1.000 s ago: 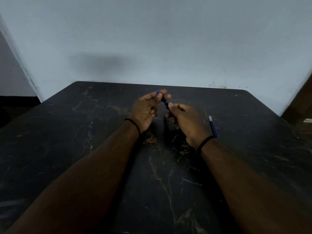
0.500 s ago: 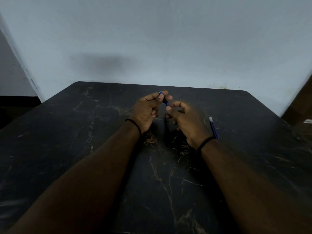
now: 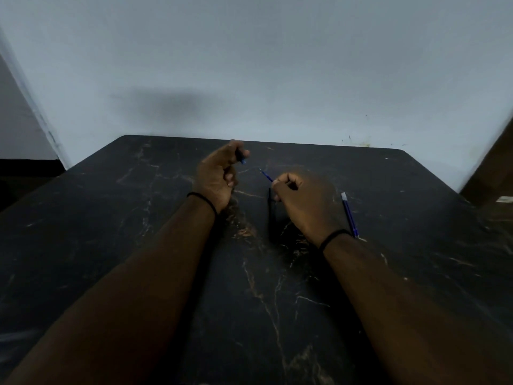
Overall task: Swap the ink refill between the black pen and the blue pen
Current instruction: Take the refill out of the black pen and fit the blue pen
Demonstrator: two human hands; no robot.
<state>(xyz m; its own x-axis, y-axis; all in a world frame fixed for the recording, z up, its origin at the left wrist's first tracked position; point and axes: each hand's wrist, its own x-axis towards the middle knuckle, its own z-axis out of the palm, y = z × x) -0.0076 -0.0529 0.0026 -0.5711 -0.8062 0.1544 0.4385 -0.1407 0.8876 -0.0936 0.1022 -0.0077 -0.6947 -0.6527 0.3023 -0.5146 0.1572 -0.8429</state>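
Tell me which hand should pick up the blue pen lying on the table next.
Right. The blue pen lies just beside the right hand, near its wrist. The left hand is across the table, closed on a small blue-tipped piece. The right would probably first set down the thin blue refill.

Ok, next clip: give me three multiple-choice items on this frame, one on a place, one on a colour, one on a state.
1. Where does the capped blue pen lie on the dark marbled table?
A. right of the right hand
B. between the hands
C. left of the left hand

2. What colour is the thin refill sticking out of the right hand?
A. red
B. blue
C. green

3. How do the hands stand?
A. flat on the table
B. both open and bare
C. apart, each with its grip closed on a part

Key: A, it rests beside the right wrist; B, the rod shows blue; C, the left hand pinches a small blue-tipped piece.
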